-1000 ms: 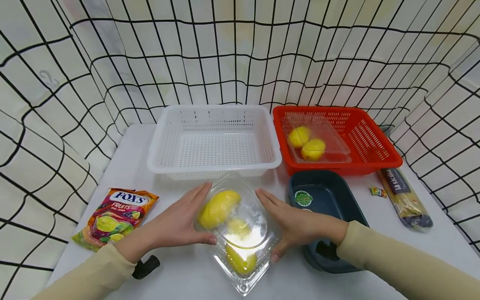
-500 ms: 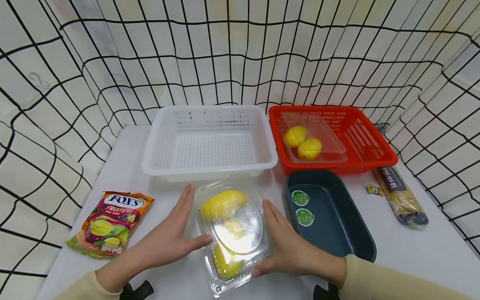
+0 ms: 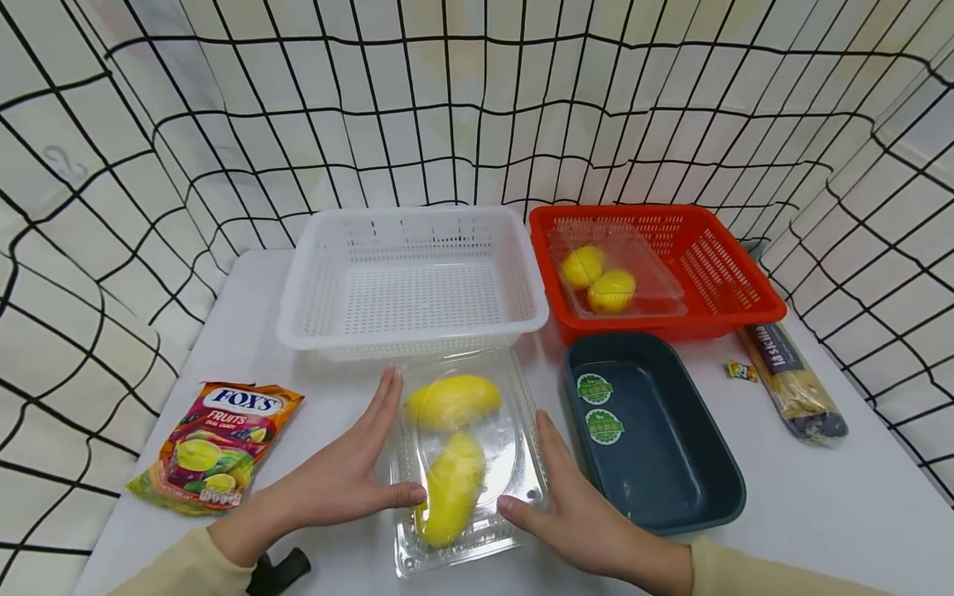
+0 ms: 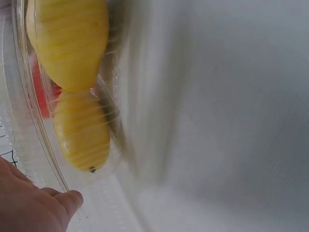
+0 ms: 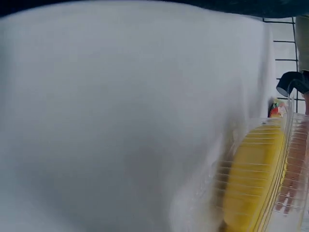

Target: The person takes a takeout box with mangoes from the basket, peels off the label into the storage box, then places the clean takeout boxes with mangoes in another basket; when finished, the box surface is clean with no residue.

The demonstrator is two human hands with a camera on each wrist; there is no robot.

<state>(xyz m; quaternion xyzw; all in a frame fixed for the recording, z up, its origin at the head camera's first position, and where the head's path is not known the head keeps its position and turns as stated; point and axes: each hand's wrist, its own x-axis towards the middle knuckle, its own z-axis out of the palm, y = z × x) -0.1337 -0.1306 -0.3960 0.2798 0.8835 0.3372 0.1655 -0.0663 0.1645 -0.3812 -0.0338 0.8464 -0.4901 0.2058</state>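
Note:
A clear plastic clamshell box [image 3: 514, 463] with yellow mangoes [image 3: 455, 488] inside stands between my hands at the front middle of the table. My left hand [image 3: 343, 480] lies along its left side, with the fingers straight and the thumb touching the box's edge. On the opposite side, my right hand [image 3: 574, 513] keeps its fingers extended along the wall and its thumb over the lid rim. The left wrist view shows two mangoes [image 4: 82, 130] through the ribbed wall. In the right wrist view, one mango [image 5: 251, 179] appears behind the plastic.
A white basket [image 3: 410, 335] stands behind the box. Right of it, a red basket [image 3: 715, 323] bears another clear box with yellow fruit [image 3: 611, 291]. A dark blue tray [image 3: 663, 447], a pasta packet [image 3: 793, 385], a small sweet [image 3: 741, 371] and a candy bag [image 3: 216, 447] surround the hands.
The clamshell box has turned clockwise between my hands, from a diamond-like slant to nearly straight. The right hand has shifted nearer to me. The head view has panned slightly right.

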